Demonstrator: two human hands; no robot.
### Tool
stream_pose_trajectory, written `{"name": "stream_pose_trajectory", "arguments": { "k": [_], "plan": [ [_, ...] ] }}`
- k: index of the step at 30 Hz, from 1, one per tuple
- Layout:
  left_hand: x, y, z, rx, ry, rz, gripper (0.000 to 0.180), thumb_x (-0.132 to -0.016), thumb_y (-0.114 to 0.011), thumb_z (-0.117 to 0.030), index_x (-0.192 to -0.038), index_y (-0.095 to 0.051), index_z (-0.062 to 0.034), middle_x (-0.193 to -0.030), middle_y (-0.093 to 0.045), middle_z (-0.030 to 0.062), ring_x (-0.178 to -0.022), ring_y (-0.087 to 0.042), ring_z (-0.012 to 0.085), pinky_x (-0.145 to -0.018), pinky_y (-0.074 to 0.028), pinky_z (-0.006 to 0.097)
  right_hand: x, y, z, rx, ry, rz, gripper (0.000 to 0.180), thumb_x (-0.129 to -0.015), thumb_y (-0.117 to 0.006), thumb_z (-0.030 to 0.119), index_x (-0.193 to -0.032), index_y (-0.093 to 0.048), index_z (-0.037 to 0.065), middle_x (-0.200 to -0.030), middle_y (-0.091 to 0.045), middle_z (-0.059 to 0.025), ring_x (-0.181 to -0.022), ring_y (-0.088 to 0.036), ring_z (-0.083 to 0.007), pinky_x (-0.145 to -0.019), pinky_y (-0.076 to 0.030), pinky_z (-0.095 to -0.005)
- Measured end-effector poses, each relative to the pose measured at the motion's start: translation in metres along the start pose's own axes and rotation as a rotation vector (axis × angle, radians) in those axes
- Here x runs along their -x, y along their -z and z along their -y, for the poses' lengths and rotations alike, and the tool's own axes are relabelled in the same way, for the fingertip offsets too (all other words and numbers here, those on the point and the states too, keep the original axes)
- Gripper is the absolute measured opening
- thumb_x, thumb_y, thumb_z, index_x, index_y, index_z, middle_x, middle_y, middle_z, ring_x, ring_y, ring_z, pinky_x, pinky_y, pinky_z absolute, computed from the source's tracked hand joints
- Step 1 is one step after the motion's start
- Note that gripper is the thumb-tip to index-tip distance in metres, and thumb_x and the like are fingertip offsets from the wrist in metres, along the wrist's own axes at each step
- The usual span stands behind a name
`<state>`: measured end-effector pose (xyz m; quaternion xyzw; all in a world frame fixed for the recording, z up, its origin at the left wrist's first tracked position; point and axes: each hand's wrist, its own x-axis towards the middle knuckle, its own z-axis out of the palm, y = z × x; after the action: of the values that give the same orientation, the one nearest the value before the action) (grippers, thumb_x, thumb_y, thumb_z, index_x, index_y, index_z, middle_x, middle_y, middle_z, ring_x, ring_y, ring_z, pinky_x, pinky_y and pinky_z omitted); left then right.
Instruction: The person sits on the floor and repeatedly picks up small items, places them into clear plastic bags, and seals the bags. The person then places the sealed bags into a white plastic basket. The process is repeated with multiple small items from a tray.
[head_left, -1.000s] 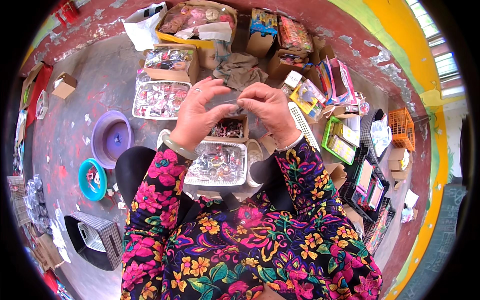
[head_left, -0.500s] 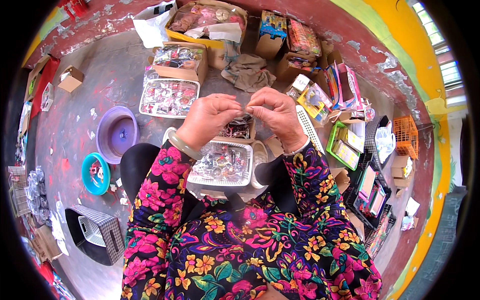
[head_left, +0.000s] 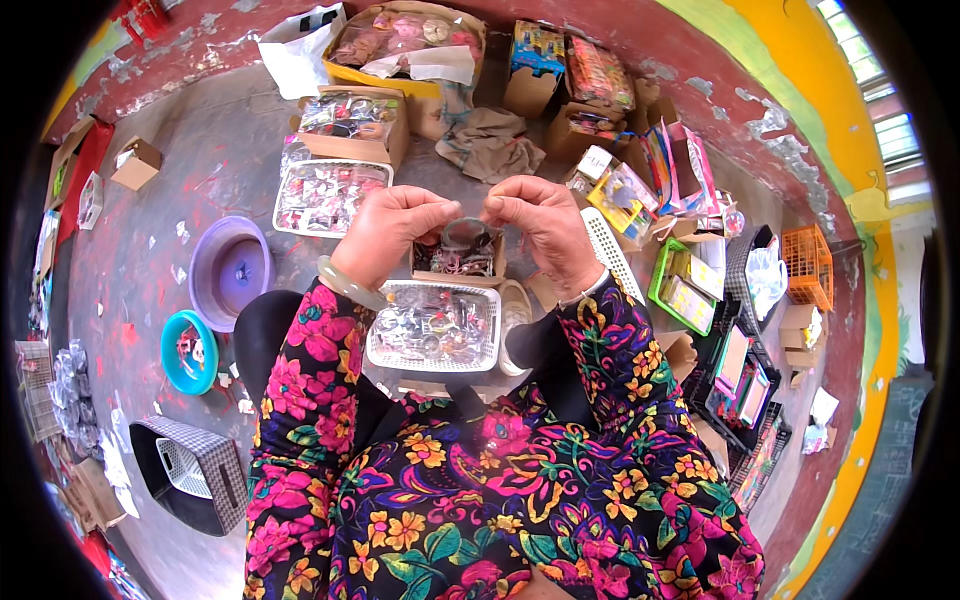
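Observation:
My left hand (head_left: 385,235) and my right hand (head_left: 548,232) are raised over the middle, a small gap between their fingertips. Thumb and fingers are pinched together on each. Just below the fingertips shows a small, see-through grey-green piece (head_left: 465,236), rounded in outline; it seems held between both hands, but its kind is unclear. Beneath it, an open cardboard box (head_left: 460,277) contains dark and reddish small items. Nearer to me stands a white plastic basket (head_left: 372,355) filled with small items in clear wrapping. A pale bangle circles my left wrist.
Another white basket (head_left: 277,222) of wrapped items lies beyond my left hand, before a cardboard box (head_left: 345,148). Purple (head_left: 202,290) and turquoise (head_left: 168,365) basins sit on the left. To the right are a green basket (head_left: 657,290), a black crate (head_left: 712,400) and an orange crate (head_left: 815,270).
My hands have drawn slightly apart; their fingertips were almost together before. The see-through piece now shows between and below them.

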<state>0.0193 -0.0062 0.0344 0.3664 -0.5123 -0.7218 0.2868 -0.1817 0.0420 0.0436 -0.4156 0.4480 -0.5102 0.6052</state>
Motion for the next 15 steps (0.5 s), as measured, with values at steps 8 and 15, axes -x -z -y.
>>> {"name": "stream_pose_trajectory", "arguments": {
  "k": [8, 15],
  "plan": [
    [-0.006, 0.004, 0.010, 0.441, 0.133, -0.115, 0.016, -0.089, -0.054, -0.021, -0.091, -0.059, -0.0058, -0.079, -0.063, 0.0022, -0.070, -0.059, 0.0097, -0.064, -0.046, 0.021, -0.012, 0.004, -0.013, -0.135, -0.293, -0.050, 0.033, -0.084, -0.061, 0.033, -0.095, -0.057, 0.002, -0.080, -0.060, -0.0029, -0.064, -0.059, -0.0104, -0.057, -0.047, -0.0207],
    [-0.008, 0.004, 0.013, 0.572, 0.066, -0.211, 0.017, -0.089, -0.052, -0.019, -0.095, -0.058, -0.0035, -0.085, -0.064, 0.0072, -0.070, -0.060, 0.0110, -0.064, -0.049, 0.022, -0.008, 0.001, -0.014, -0.046, -0.281, 0.038, 0.020, -0.082, -0.063, 0.019, -0.095, -0.058, 0.004, -0.080, -0.062, -0.0030, -0.070, -0.063, -0.0111, -0.055, -0.046, -0.0194]
  ]
}}
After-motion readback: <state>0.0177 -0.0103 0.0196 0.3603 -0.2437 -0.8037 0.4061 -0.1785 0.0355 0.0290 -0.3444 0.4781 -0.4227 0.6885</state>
